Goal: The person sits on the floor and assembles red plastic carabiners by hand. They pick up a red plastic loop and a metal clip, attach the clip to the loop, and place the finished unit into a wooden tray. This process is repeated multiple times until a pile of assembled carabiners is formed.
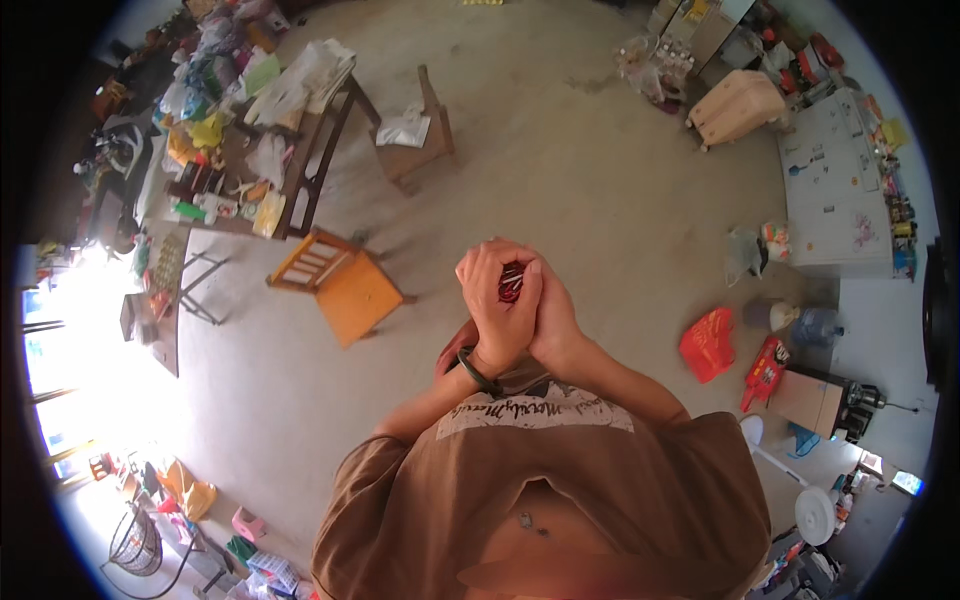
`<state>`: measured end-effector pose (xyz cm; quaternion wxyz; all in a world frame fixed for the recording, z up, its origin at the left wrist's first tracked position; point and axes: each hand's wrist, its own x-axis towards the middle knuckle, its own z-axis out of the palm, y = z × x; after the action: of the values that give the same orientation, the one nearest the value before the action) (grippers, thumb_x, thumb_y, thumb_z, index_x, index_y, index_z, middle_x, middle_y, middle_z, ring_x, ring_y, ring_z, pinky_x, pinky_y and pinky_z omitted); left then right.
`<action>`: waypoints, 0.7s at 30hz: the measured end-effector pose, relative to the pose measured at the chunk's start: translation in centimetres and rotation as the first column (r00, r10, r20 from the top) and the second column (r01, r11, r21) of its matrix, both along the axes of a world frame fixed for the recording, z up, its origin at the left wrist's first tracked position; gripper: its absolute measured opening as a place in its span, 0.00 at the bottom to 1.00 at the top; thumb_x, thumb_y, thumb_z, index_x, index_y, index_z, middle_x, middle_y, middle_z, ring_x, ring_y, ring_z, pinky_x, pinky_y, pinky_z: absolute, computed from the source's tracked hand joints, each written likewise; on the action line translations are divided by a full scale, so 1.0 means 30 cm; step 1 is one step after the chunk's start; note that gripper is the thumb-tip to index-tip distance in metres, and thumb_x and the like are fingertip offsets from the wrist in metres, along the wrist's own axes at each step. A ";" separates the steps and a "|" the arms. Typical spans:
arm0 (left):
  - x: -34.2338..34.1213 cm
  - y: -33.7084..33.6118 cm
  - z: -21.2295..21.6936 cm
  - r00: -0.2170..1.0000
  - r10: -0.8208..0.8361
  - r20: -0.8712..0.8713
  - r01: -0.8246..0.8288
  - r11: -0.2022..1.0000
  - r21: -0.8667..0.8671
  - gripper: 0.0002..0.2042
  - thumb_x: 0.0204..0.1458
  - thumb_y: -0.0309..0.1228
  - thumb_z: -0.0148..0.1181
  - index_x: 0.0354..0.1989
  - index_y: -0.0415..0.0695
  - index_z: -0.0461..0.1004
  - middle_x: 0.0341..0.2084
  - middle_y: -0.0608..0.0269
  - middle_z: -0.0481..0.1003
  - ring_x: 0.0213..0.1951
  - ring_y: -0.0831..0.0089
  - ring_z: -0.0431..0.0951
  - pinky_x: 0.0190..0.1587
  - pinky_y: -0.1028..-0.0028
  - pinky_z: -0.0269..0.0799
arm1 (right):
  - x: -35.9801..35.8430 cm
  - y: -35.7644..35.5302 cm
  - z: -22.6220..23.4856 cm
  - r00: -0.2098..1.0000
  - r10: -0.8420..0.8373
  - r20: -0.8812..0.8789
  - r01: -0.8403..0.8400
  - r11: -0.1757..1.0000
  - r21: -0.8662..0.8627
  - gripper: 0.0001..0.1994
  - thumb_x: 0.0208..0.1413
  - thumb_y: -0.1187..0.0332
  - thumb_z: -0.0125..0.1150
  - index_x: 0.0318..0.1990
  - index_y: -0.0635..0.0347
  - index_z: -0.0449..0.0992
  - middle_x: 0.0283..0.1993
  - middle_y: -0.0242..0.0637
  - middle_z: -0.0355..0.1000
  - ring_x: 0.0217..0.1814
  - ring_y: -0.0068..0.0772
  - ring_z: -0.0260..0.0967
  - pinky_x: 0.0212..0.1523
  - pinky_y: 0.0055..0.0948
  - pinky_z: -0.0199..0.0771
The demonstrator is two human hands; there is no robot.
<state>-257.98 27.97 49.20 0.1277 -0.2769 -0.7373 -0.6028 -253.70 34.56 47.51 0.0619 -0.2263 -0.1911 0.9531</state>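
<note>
In front of my chest, my left hand [488, 302] and my right hand [556, 312] are pressed together and closed around a small dark-red and black bundle [511, 283]. It has pale streaks and shows only in the gap between thumbs and fingers. What kind of thing it is, I cannot make out, since the palms hide most of it. Both hands touch it, with the fingers wrapped over one another. A dark bracelet [478, 371] circles my left wrist.
A wooden chair [358, 297] stands to the left, with a cluttered table [318, 165] and a second chair [415, 157] farther off. To the right are a red plastic bag [708, 346], a water bottle [815, 327], a peach suitcase [738, 108] and a white cabinet [832, 185].
</note>
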 end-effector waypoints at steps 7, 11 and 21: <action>-0.574 0.469 0.096 0.995 -0.102 -0.018 0.103 0.995 0.014 0.09 0.48 0.22 0.70 0.37 0.46 0.78 0.34 0.64 0.79 0.42 0.61 0.76 0.53 0.62 0.61 | -0.513 0.456 0.141 0.995 -0.074 0.067 0.076 0.997 -0.023 0.24 0.78 0.47 0.41 0.58 0.58 0.73 0.56 0.33 0.74 0.59 0.26 0.73 0.63 0.29 0.73; -0.966 0.856 0.053 0.994 -0.089 -0.067 0.089 0.996 -0.006 0.08 0.50 0.23 0.69 0.35 0.46 0.77 0.35 0.64 0.80 0.40 0.61 0.75 0.52 0.63 0.61 | -0.899 0.824 0.097 0.989 -0.143 0.040 0.140 0.989 0.052 0.24 0.78 0.47 0.42 0.58 0.59 0.73 0.56 0.32 0.74 0.59 0.25 0.72 0.62 0.28 0.73; -1.771 1.563 0.147 0.985 0.064 -0.161 -0.067 0.998 -0.014 0.01 0.59 0.25 0.58 0.35 0.41 0.74 0.33 0.58 0.75 0.38 0.59 0.71 0.51 0.61 0.64 | -1.774 1.594 0.183 0.988 0.126 -0.084 -0.119 0.989 0.090 0.24 0.78 0.48 0.43 0.62 0.60 0.72 0.56 0.32 0.73 0.60 0.26 0.71 0.65 0.29 0.70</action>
<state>-311.10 74.85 53.62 0.2034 -0.3013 -0.7393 -0.5668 -306.92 82.39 52.99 0.0212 -0.1686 -0.2418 0.9553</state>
